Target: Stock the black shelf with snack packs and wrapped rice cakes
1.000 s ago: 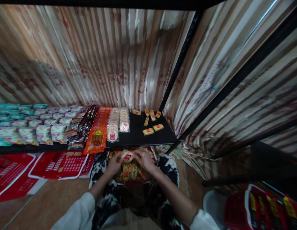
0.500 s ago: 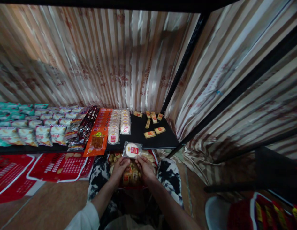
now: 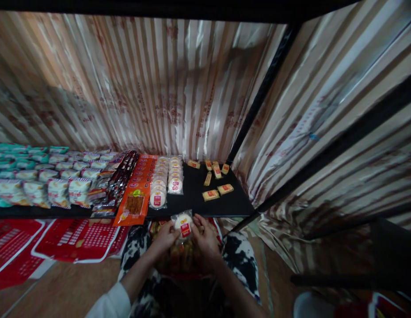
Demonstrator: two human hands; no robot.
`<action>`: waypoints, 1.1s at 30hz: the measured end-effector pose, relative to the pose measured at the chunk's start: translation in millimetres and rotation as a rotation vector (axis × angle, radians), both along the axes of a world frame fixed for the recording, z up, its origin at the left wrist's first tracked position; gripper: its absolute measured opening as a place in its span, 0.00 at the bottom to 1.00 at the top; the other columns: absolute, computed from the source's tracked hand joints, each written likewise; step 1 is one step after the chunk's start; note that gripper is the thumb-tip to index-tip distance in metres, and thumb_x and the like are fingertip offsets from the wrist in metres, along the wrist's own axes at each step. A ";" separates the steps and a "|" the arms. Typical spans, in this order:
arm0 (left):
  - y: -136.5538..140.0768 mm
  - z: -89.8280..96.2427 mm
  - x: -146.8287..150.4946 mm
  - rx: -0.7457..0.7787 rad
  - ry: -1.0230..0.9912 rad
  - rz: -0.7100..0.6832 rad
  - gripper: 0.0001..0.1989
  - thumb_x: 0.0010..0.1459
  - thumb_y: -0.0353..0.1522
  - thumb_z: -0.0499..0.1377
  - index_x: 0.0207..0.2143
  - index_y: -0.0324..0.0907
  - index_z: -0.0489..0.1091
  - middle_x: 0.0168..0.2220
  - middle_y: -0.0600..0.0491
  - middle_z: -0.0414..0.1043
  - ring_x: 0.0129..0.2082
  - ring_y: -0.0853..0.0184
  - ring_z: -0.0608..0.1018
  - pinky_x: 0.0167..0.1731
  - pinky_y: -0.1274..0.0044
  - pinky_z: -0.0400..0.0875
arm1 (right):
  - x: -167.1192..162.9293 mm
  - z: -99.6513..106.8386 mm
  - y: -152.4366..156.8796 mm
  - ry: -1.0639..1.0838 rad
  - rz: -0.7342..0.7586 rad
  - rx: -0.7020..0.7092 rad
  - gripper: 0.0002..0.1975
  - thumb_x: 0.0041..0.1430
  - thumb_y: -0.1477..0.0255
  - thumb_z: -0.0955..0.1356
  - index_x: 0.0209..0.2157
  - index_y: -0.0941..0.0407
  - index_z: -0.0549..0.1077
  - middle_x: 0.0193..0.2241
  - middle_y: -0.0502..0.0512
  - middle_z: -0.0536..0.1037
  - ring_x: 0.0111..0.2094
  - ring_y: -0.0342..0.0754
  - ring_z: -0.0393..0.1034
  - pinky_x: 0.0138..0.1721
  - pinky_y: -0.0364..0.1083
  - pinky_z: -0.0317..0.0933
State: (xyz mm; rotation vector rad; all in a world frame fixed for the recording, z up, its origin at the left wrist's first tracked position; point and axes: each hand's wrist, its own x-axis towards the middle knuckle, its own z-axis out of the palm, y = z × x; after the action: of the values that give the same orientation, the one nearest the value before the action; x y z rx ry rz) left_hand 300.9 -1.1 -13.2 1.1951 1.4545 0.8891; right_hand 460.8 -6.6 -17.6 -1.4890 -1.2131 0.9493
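A round white rice cracker packet in clear wrap with a red label is held between my two hands over my lap. My left hand pinches its left side, and my right hand grips its right side. Below them, a red basket of yellow-wrapped snacks sits between my knees, partly hidden by my hands. Just beyond, on the black shelf, stand two rows of similar rice cracker packets. Several small yellow snack packets lie loose on the shelf's right part.
Left of the crackers lie an orange snack bag, dark shiny packets and rows of white packets. Red baskets stand under the shelf. A black metal post rises at the right corner, before a striped curtain.
Both hands have drawn the rice cracker packet slightly lower and turned it, so its label now faces another way. The view has tilted a little, shifting the shelf lower.
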 end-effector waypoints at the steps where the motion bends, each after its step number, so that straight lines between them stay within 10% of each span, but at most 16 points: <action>1: 4.7 2.9 -3.5 0.012 0.036 -0.056 0.09 0.43 0.31 0.59 0.30 0.39 0.72 0.26 0.56 0.73 0.31 0.66 0.74 0.33 0.76 0.68 | 1.2 4.8 4.3 -0.001 0.063 -0.017 0.21 0.46 0.59 0.68 0.41 0.56 0.74 0.37 0.58 0.78 0.38 0.52 0.72 0.39 0.49 0.65; 7: 28.0 17.5 -7.2 0.051 0.121 -0.034 0.16 0.49 0.29 0.53 0.42 0.38 0.68 0.31 0.53 0.74 0.32 0.67 0.75 0.36 0.76 0.69 | -6.9 12.5 32.0 0.188 0.169 -0.089 0.18 0.43 0.56 0.69 0.30 0.57 0.75 0.26 0.54 0.78 0.29 0.50 0.71 0.33 0.47 0.65; 13: 27.5 -1.8 14.2 0.366 0.349 0.147 0.24 0.50 0.29 0.50 0.52 0.35 0.63 0.53 0.41 0.65 0.54 0.60 0.67 0.53 0.68 0.62 | -15.7 -1.6 75.5 0.274 0.040 -0.065 0.19 0.41 0.56 0.69 0.29 0.57 0.71 0.25 0.52 0.76 0.28 0.48 0.70 0.32 0.45 0.64; 19: 42.2 -24.3 27.5 0.380 0.473 -0.022 0.29 0.49 0.27 0.49 0.56 0.29 0.59 0.60 0.38 0.55 0.60 0.58 0.59 0.59 0.67 0.54 | -28.2 -15.8 117.3 0.027 0.013 -0.064 0.14 0.46 0.59 0.66 0.29 0.55 0.71 0.26 0.52 0.77 0.30 0.48 0.72 0.32 0.44 0.63; 33: 70.9 -33.7 29.4 0.314 0.543 0.057 0.29 0.48 0.24 0.46 0.55 0.29 0.61 0.60 0.40 0.56 0.60 0.58 0.59 0.59 0.68 0.54 | -46.8 -2.2 140.2 -0.581 0.026 -0.171 0.15 0.55 0.64 0.64 0.40 0.57 0.72 0.38 0.58 0.74 0.35 0.47 0.71 0.33 0.42 0.60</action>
State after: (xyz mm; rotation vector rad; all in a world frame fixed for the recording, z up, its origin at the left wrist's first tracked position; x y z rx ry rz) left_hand 330.3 69.8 -46.9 1.7326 1.8277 0.8942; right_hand 414.0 133.7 -19.8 -1.9720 -1.5898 0.6639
